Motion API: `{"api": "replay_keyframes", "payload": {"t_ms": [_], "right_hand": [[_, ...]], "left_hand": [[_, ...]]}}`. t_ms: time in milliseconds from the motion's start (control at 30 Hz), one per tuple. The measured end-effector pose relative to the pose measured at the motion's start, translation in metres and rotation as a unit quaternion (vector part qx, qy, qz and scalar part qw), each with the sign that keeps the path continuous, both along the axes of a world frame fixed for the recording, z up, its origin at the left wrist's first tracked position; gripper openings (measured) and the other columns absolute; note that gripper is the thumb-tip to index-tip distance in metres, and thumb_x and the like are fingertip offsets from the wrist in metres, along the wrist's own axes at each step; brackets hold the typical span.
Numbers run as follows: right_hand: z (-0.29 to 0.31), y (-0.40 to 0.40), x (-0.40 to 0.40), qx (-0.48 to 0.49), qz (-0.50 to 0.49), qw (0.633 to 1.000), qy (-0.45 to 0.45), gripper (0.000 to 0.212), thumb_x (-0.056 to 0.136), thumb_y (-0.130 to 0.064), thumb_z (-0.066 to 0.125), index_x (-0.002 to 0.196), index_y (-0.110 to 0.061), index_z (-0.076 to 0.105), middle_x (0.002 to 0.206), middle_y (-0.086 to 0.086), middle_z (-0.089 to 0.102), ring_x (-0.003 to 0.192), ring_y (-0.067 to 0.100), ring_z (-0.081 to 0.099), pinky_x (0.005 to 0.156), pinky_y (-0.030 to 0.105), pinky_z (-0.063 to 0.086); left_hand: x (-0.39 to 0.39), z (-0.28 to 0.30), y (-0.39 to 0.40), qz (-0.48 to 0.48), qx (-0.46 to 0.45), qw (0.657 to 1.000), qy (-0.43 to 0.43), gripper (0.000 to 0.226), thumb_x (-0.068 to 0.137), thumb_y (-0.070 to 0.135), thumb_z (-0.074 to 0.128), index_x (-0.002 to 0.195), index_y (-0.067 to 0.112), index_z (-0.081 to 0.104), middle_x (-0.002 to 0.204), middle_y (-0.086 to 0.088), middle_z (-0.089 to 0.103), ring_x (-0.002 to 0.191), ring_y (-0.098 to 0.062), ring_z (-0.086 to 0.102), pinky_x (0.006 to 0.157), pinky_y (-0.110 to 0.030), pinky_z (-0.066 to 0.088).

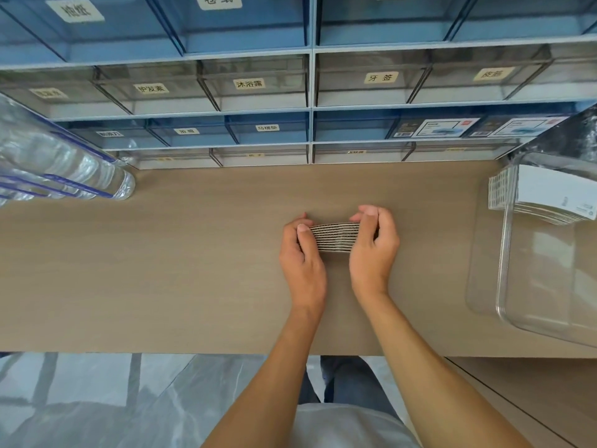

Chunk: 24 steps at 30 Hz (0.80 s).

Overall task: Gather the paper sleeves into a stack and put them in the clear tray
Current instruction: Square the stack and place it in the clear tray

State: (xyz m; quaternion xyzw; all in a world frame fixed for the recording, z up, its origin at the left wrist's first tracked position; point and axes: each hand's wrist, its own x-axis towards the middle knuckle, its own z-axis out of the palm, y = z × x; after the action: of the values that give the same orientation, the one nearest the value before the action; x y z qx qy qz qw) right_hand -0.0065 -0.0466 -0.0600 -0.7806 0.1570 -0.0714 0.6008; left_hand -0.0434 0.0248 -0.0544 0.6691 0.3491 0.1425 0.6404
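Observation:
A stack of paper sleeves (336, 237) stands on edge on the wooden table (193, 260), its layered edges facing me. My left hand (302, 253) grips its left end and my right hand (373, 245) grips its right end, squeezing the stack between them. The clear tray (504, 270) sits at the table's right edge. Another pile of white sleeves (549, 195) lies in the tray's far end.
Shelves of labelled clear and blue bins (252, 88) rise behind the table. A pack of plastic water bottles (61, 166) lies at the far left. The table's front edge (226, 353) runs below my forearms.

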Motion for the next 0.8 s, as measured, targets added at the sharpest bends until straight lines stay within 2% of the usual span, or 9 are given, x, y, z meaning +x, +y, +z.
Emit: {"api": "replay_keyframes", "payload": {"t_ms": [67, 167, 233, 367, 467, 533, 600, 700, 800], "right_hand": [[-0.002, -0.003, -0.014, 0.0, 0.0, 1.0, -0.003, 0.026, 0.1, -0.017, 0.04, 0.099, -0.005, 0.064, 0.09, 0.0, 0.066, 0.084, -0.003, 0.057, 0.08, 0.016, 0.043], [-0.005, -0.001, -0.03, -0.013, -0.012, 1.0, -0.013, 0.027, 0.099, -0.016, 0.041, 0.114, -0.004, 0.061, 0.107, 0.004, 0.066, 0.098, -0.002, 0.058, 0.089, 0.016, 0.043], [-0.005, 0.001, -0.03, -0.012, -0.028, 1.0, -0.006, 0.027, 0.099, -0.015, 0.043, 0.116, -0.004, 0.06, 0.106, 0.003, 0.065, 0.097, -0.005, 0.057, 0.088, 0.014, 0.043], [-0.005, 0.007, -0.017, -0.014, -0.05, 0.999, 0.001, 0.026, 0.099, -0.02, 0.042, 0.092, -0.002, 0.06, 0.082, -0.005, 0.06, 0.076, -0.003, 0.054, 0.073, 0.008, 0.039], [-0.008, 0.006, -0.01, -0.036, -0.036, 0.999, -0.004, 0.032, 0.099, -0.023, 0.039, 0.085, 0.0, 0.057, 0.081, 0.003, 0.062, 0.074, 0.015, 0.055, 0.071, 0.017, 0.041], [-0.008, 0.001, -0.008, -0.038, -0.022, 0.999, -0.01, 0.03, 0.1, -0.02, 0.04, 0.087, -0.001, 0.058, 0.084, 0.003, 0.064, 0.077, 0.014, 0.057, 0.073, 0.021, 0.044], [-0.006, -0.003, -0.007, -0.033, -0.017, 0.999, -0.021, 0.026, 0.101, -0.015, 0.04, 0.091, -0.001, 0.059, 0.085, 0.002, 0.063, 0.077, 0.002, 0.056, 0.075, 0.017, 0.043], [-0.007, -0.006, -0.003, -0.026, -0.001, 1.0, -0.016, 0.026, 0.101, -0.014, 0.037, 0.101, -0.002, 0.061, 0.087, 0.002, 0.063, 0.079, -0.007, 0.054, 0.077, 0.013, 0.041], [-0.007, -0.007, 0.001, -0.015, 0.016, 1.0, -0.012, 0.027, 0.101, -0.014, 0.037, 0.105, -0.002, 0.061, 0.086, 0.002, 0.063, 0.079, -0.005, 0.055, 0.078, 0.014, 0.042]], "left_hand": [[0.0, -0.001, -0.003, 0.005, 0.004, 1.0, 0.006, 0.025, 0.104, 0.01, 0.038, 0.098, 0.003, 0.06, 0.102, 0.009, 0.063, 0.095, 0.005, 0.058, 0.084, -0.011, 0.043], [0.003, -0.002, -0.006, 0.016, 0.007, 1.0, 0.009, 0.023, 0.103, 0.009, 0.038, 0.089, 0.014, 0.056, 0.097, 0.014, 0.061, 0.09, 0.007, 0.056, 0.08, -0.011, 0.041], [0.005, -0.003, -0.007, 0.021, 0.003, 1.0, 0.005, 0.024, 0.102, 0.01, 0.038, 0.086, 0.019, 0.054, 0.096, 0.015, 0.06, 0.091, 0.006, 0.057, 0.08, -0.013, 0.041], [0.005, -0.009, -0.009, 0.023, 0.004, 1.0, -0.008, 0.02, 0.102, 0.013, 0.039, 0.091, 0.022, 0.053, 0.11, 0.005, 0.064, 0.128, -0.016, 0.052, 0.1, -0.021, 0.041], [0.007, -0.009, -0.007, -0.007, 0.042, 0.999, -0.012, 0.021, 0.102, 0.016, 0.038, 0.094, 0.033, 0.049, 0.137, -0.006, 0.056, 0.143, -0.013, 0.038, 0.114, -0.022, 0.03], [0.008, -0.006, -0.005, -0.018, 0.028, 0.999, -0.023, 0.022, 0.103, 0.011, 0.038, 0.098, 0.025, 0.055, 0.126, 0.0, 0.062, 0.138, -0.01, 0.044, 0.11, -0.02, 0.035], [0.007, -0.004, -0.003, -0.034, 0.024, 0.999, -0.027, 0.023, 0.103, 0.009, 0.038, 0.104, 0.015, 0.06, 0.109, 0.005, 0.066, 0.122, -0.004, 0.057, 0.097, -0.018, 0.042], [0.007, -0.003, 0.0, -0.052, 0.02, 0.998, -0.02, 0.031, 0.106, 0.017, 0.036, 0.123, 0.008, 0.06, 0.106, 0.001, 0.068, 0.103, -0.006, 0.062, 0.09, -0.018, 0.046], [0.008, 0.001, 0.001, -0.043, 0.013, 0.999, -0.019, 0.034, 0.106, 0.018, 0.034, 0.122, 0.005, 0.061, 0.107, 0.0, 0.067, 0.1, -0.003, 0.062, 0.089, -0.015, 0.046]]}}
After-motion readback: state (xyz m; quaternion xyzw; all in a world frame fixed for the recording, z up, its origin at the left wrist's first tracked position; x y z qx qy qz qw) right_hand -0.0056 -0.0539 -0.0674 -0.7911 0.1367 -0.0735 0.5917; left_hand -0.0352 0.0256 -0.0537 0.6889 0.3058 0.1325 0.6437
